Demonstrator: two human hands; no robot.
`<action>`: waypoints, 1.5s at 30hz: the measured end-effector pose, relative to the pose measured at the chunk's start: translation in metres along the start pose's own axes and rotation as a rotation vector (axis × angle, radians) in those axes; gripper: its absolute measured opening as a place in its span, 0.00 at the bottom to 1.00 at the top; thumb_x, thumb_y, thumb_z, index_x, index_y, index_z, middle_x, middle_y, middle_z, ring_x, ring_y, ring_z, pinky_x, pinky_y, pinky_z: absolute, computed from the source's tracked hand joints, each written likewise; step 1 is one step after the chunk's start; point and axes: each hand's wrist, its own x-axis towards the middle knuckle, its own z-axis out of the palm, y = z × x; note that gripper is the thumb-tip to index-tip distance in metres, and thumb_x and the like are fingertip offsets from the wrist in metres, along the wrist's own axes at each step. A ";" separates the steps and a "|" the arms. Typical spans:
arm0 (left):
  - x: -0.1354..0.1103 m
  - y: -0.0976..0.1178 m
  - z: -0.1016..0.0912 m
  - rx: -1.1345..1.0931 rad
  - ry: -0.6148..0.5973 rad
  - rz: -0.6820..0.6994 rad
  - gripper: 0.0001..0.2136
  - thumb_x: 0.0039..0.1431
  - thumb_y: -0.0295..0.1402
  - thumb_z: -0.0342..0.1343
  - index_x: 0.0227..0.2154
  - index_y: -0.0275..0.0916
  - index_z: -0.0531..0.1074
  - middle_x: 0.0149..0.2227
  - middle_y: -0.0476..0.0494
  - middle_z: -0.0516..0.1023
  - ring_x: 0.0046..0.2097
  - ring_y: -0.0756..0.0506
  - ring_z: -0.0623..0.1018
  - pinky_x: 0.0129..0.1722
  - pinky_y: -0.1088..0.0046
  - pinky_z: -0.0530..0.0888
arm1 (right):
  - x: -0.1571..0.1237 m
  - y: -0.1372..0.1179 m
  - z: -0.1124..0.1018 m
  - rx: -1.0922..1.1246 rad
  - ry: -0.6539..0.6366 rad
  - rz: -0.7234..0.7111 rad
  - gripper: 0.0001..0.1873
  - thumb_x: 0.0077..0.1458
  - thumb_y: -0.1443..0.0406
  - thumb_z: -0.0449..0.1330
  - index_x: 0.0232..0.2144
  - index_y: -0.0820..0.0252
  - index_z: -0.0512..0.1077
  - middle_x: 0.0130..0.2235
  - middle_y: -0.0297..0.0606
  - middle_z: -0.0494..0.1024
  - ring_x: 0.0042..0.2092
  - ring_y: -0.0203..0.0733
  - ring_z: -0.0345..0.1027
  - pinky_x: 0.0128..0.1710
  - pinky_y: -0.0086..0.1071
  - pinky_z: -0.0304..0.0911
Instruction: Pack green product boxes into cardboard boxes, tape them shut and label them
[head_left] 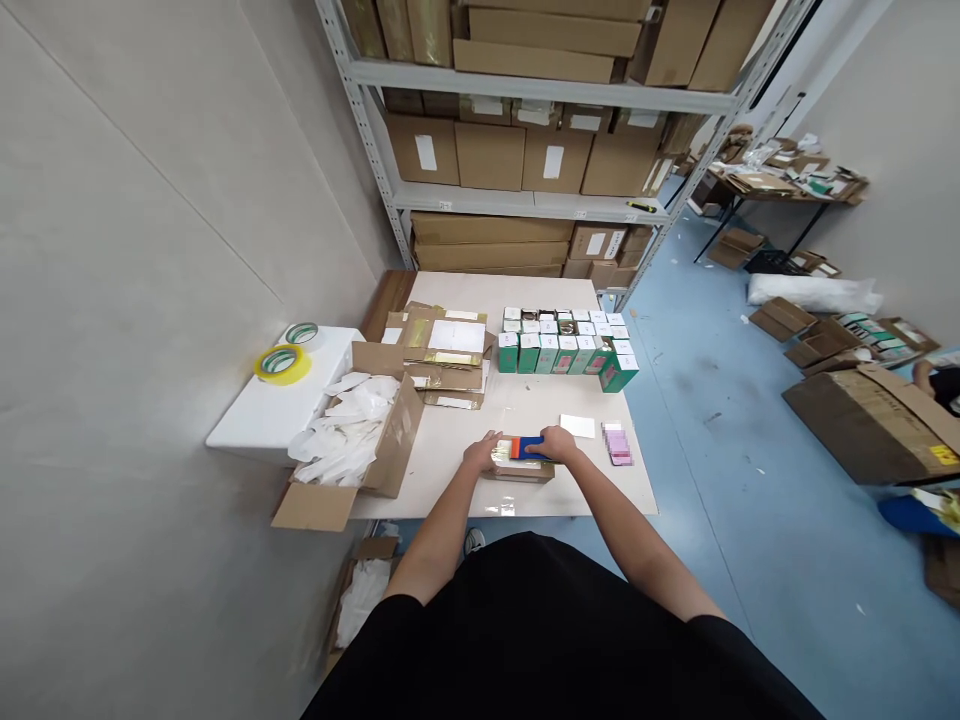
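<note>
- Head view; clock read from the small carton (525,474), 12 facing away from the wearer. This carton is set at the near edge of the counter (446,455), presumably for easy reach.
- A blue-and-orange tool, probably a tape dispenser (530,447), is held over the carton top by the right hand (555,444); that grip is closed around it.
- The left hand (482,452) is laid at the carton's 9 o'clock end, apparently as a brace; how tightly this grip is closed cannot be told.
- Green-and-white boxes (547,352) are ranked at 1 o'clock, perhaps for counting; a white card (577,426) is noted at 2, pink cards (617,446) at 3.
- Flattened cartons (444,377) are stacked at 11. White bags (358,415) are held in an open carton (401,440) at 9, likely for quick picking.
- Surface: pale, with shiny tape-like strips at 6 o'clock.
- Room: a carton-filled rack (555,203) is seen at 12, blue floor (694,440) at 3, grey wall (150,300) at 10.
</note>
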 end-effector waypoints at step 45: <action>0.004 -0.006 0.008 -0.045 -0.051 0.054 0.58 0.41 0.28 0.73 0.73 0.51 0.47 0.77 0.40 0.33 0.69 0.33 0.64 0.62 0.66 0.66 | -0.025 0.079 0.096 0.748 0.270 0.339 0.29 0.56 0.37 0.49 0.34 0.56 0.68 0.33 0.37 0.76 0.35 0.45 0.70 0.32 0.31 0.63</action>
